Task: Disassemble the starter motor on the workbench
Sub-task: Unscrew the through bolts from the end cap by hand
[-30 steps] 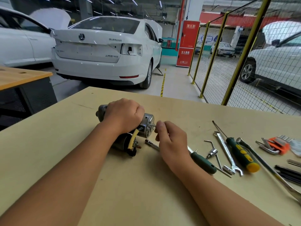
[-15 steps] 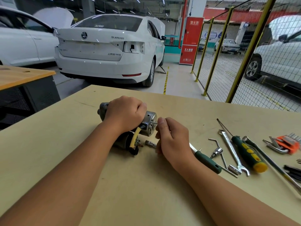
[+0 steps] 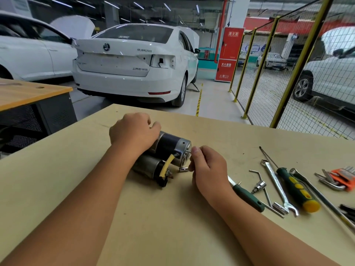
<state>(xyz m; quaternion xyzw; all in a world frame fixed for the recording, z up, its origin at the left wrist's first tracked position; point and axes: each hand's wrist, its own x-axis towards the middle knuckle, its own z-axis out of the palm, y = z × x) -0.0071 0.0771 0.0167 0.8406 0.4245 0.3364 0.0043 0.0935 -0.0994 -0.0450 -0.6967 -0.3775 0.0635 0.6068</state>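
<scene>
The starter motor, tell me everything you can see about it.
The starter motor lies on its side on the workbench: a dark cylinder with a silvery metal end cap, a smaller cylinder beside it, a yellow cable between them. The left hand grips its far end; the right hand pinches a thin bolt at the cap.

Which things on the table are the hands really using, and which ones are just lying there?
In use:
- starter motor, gripped by the left hand
- right hand, fingertips pinching at a thin rod at the motor's end cap

Just lying there:
- green-handled tool
- spanner
- green and yellow screwdriver
- hex keys in an orange holder
</scene>
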